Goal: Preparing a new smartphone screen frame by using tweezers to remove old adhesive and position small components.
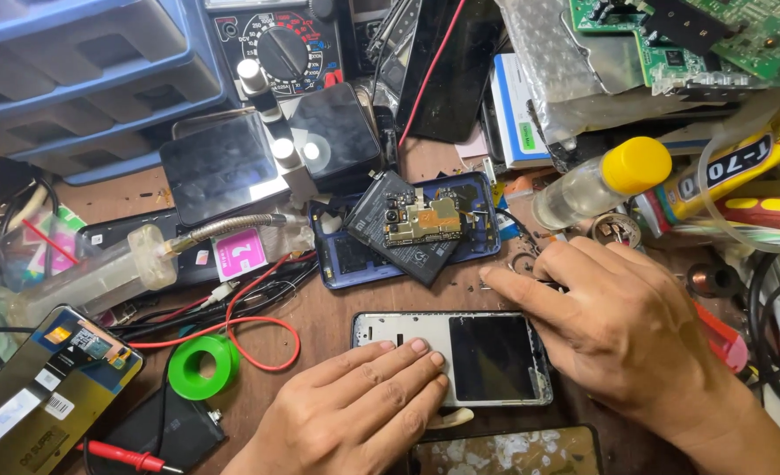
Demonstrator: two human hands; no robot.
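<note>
A phone frame with a silver inner face and a dark rectangle lies flat on the brown bench near the front. My left hand rests palm down on its left part, fingers together. My right hand lies over its right end, index finger stretched toward small screws on the bench near its top right corner. Behind it sits a blue phone back shell carrying a black battery and a gold-shielded circuit board. Neither hand grips anything I can see.
Clutter rings the spot: a green tape roll, red wire, a clear syringe, a multimeter, blue drawers, a yellow-capped bottle, a glue tube, green circuit boards, and phones front left.
</note>
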